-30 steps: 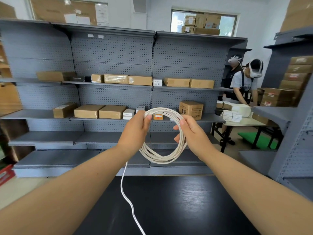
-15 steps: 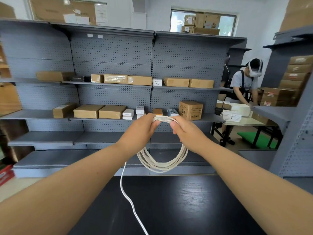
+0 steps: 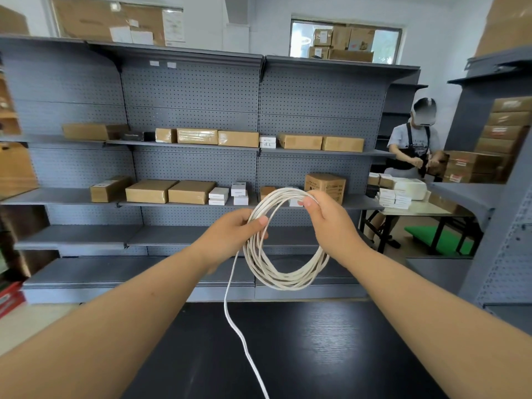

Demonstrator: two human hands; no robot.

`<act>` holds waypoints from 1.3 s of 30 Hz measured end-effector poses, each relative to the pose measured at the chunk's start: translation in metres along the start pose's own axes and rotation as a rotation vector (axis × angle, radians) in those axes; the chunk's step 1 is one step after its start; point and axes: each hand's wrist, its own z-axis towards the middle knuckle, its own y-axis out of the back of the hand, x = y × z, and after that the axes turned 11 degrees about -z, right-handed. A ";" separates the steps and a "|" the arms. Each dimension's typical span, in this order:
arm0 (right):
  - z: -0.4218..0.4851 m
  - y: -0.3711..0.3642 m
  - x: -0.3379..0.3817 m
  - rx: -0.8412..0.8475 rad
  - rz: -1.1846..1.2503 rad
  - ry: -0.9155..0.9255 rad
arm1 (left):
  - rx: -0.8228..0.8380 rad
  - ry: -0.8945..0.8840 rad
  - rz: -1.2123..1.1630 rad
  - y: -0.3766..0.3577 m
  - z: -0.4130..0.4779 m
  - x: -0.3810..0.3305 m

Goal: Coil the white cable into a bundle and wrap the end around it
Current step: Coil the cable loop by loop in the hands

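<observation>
The white cable (image 3: pixel 283 276) is gathered into a round coil of several loops held up in the air above the black table (image 3: pixel 316 349). My left hand (image 3: pixel 230 234) grips the coil's left side, thumb over the strands. My right hand (image 3: pixel 328 217) pinches the loops at the upper right. One loose strand of the cable drops from under my left hand, runs down across the table and leaves the view at the bottom edge.
Grey pegboard shelving (image 3: pixel 195 90) with brown cardboard boxes (image 3: pixel 169 191) and small white boxes stands behind the table. At the right, a person (image 3: pixel 414 145) works at a table (image 3: pixel 420 208) with white boxes. More shelving with boxes (image 3: pixel 501 139) is at far right.
My hands were together at the coil's top half a second ago. They have moved apart: the left now holds the left side lower down, the right the upper right. The coil looks wider.
</observation>
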 end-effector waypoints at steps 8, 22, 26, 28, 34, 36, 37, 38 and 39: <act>-0.002 -0.002 0.001 -0.160 0.149 -0.133 | -0.040 0.089 -0.379 -0.008 -0.003 0.011; -0.002 -0.016 -0.004 -0.177 0.373 -0.275 | -0.207 -0.147 -0.187 -0.021 0.002 0.006; -0.006 -0.017 -0.002 -0.182 0.429 -0.282 | -0.264 -0.209 -0.105 -0.021 0.004 -0.001; -0.008 -0.019 -0.003 -0.151 0.468 -0.296 | -0.270 -0.231 -0.073 -0.019 0.006 -0.001; -0.006 -0.012 -0.007 -0.048 0.526 -0.246 | -0.183 -0.289 0.285 -0.006 0.007 -0.008; -0.002 -0.006 -0.005 -0.028 0.488 -0.217 | -0.138 -0.318 0.439 -0.005 0.006 -0.012; -0.001 -0.003 -0.004 -0.003 0.449 -0.190 | -0.120 -0.322 0.496 -0.005 0.006 -0.014; 0.001 0.000 -0.004 0.036 0.390 -0.153 | -0.105 -0.322 0.540 -0.005 0.006 -0.015; 0.001 0.003 -0.002 0.089 0.316 -0.112 | -0.092 -0.324 0.574 -0.004 0.006 -0.017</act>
